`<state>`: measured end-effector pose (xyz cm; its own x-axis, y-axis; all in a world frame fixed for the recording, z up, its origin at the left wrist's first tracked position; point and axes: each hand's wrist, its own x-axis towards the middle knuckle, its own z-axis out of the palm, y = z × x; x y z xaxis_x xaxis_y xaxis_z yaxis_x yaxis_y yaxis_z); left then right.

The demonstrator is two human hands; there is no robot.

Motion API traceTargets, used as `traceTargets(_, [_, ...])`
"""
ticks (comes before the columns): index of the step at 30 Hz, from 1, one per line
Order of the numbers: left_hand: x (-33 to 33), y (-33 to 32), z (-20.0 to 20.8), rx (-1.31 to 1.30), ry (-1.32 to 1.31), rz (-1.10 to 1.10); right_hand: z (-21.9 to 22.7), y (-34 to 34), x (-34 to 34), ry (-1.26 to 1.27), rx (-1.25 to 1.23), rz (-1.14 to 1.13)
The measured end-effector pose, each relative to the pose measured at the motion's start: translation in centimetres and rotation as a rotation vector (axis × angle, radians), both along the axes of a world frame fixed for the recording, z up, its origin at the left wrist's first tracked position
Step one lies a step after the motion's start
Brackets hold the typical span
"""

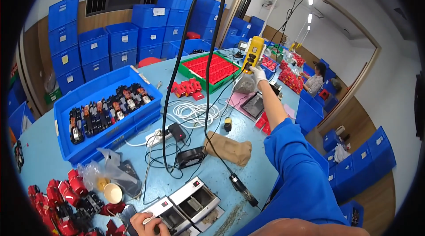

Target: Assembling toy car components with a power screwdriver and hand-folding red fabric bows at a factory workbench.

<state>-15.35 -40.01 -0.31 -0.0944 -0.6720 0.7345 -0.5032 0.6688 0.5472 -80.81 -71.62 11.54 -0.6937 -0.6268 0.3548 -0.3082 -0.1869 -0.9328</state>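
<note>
My right arm, in a blue sleeve, reaches far across the table. My right hand [258,73], in a white glove, is closed round the lower end of a yellow handheld device [254,50] with dark buttons, held upright. Just below that hand is a clear plastic bag [245,84] with greyish contents. At the lower edge my left hand [149,224] has loosely bent fingers slightly apart, beside a white metal box [164,209] with a red switch. A second white metal box [195,196] stands against the first, its top uncovered.
Black cables [212,36] hang across the view. A blue bin [110,134] of toy-like parts and a green-rimmed red tray [212,68] stand on the table. Red parts [62,200] crowd the left corner. An electric screwdriver [241,187] lies nearby. Another person [315,79] sits at the far right.
</note>
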Motion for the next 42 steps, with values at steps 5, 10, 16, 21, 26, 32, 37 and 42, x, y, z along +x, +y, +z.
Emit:
traceTargets(5, [-1.9, -4.3, 3.3, -0.092, -0.017, -0.176, -0.8, -0.9, 8.7, 0.14, 0.052, 0.086])
traceTargets(10, [-5.2, -6.4, 6.6, -0.149, 0.001, -0.46, 0.4, 2.1, 14.0, 0.098, -0.016, -0.051])
traceTargets(16, [-14.0, -7.4, 12.2, -0.068, 0.09, -0.766, 1.6, 9.1, 14.6, 0.111, 0.016, -0.131])
traceTargets(21, [-22.3, -12.1, 17.0, -0.244, 0.2, -0.599, 3.2, 13.6, 21.0, 0.013, -0.047, 0.011])
traceTargets(26, [-32.2, -17.0, 22.9, -0.062, 0.093, -0.291, 3.0, 15.5, 23.6, 0.005, -0.495, 0.217])
traceTargets(32, [-36.2, -19.2, 25.9, 0.147, -0.224, -0.056, 2.8, 15.5, 26.3, 0.075, -0.537, 0.048])
traceTargets(37, [-39.6, -19.1, 27.1, 0.129, -0.371, 0.087, 2.9, 14.5, 24.5, 0.456, -0.298, -0.34])
traceTargets(42, [-38.1, -22.5, 25.7, 0.188, -0.333, -0.094, 4.2, 16.6, 25.6, 0.294, -0.117, 0.095])
